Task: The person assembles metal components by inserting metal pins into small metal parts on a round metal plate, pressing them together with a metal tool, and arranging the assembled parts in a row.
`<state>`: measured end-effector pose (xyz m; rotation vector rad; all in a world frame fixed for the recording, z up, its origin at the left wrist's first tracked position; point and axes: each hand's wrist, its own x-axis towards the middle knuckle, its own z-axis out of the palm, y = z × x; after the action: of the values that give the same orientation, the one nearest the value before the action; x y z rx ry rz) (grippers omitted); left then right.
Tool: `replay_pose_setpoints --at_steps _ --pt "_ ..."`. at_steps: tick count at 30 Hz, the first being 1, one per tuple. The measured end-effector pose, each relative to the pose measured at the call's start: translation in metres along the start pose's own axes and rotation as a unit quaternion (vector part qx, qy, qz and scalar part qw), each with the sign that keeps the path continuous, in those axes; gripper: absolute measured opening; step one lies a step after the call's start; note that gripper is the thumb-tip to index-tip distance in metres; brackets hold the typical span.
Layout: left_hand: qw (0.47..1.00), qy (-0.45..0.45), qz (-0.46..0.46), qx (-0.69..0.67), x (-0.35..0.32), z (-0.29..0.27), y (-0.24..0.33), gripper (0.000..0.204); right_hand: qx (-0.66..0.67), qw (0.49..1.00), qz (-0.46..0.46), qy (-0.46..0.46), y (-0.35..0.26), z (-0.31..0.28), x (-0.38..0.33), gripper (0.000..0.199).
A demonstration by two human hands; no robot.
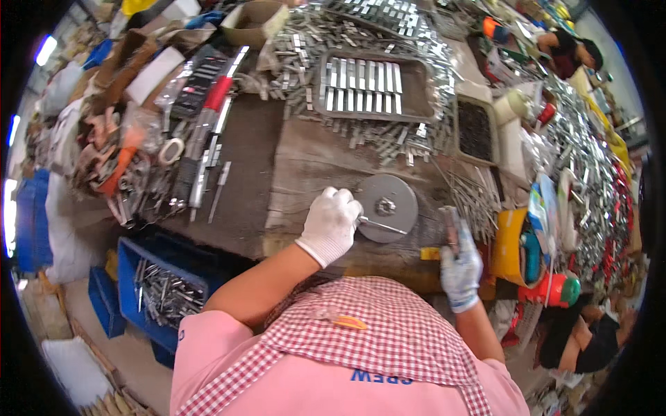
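My left hand [333, 222] is curling into a loose fist just left of the round grey disc [404, 205], pinching a slim, shiny metal rod [383, 226] that's lying across the disc's near side. My right hand [463, 269], right of the disc, is wrapping a blurry, darkish bar [451, 227], pointing it upward.

Shirt [312, 388]: my pink one bears a short row of dark-blue capitals [381, 376], upside down as I look at it.
Apron [388, 315]: its checked edge runs right along my lettering.
Left sleeve [215, 340]: I see a small dark-blue mark [182, 335], too small to read.
Black pack [198, 84]: pale marks I cannot make out.
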<state>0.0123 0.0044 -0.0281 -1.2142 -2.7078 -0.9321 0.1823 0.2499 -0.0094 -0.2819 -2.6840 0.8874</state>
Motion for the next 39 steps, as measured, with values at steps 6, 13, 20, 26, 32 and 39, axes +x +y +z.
replay_pose_setpoints --at_steps 6,13,20,26,32,39 --pt "0.955 -0.100 0.045 0.274 -0.005 -0.094 -0.095 0.012 -0.140 0.990 -0.006 -0.016 0.035 -0.018 0.012 0.039" --pt "0.980 -0.020 0.052 0.192 -0.024 -0.127 -0.160 0.008 -0.263 0.955 0.136 -0.001 0.058 -0.013 0.052 0.018" --pt "0.985 0.144 -0.060 0.067 0.046 -0.070 -0.090 0.018 -0.348 0.929 0.122 -0.018 0.050 -0.006 0.064 0.008" --pt "0.969 -0.025 -0.240 0.060 0.124 -0.003 -0.038 0.043 -0.267 0.959 -0.005 0.096 0.037 -0.016 0.060 0.007" --pt "0.961 0.036 -0.274 0.016 0.127 0.004 -0.041 0.039 0.067 0.991 0.094 0.074 0.003 -0.012 0.042 0.014" --pt "0.994 0.090 -0.019 -0.063 0.070 -0.024 0.002 0.012 0.020 0.995 -0.080 0.058 -0.034 0.016 0.020 0.021"
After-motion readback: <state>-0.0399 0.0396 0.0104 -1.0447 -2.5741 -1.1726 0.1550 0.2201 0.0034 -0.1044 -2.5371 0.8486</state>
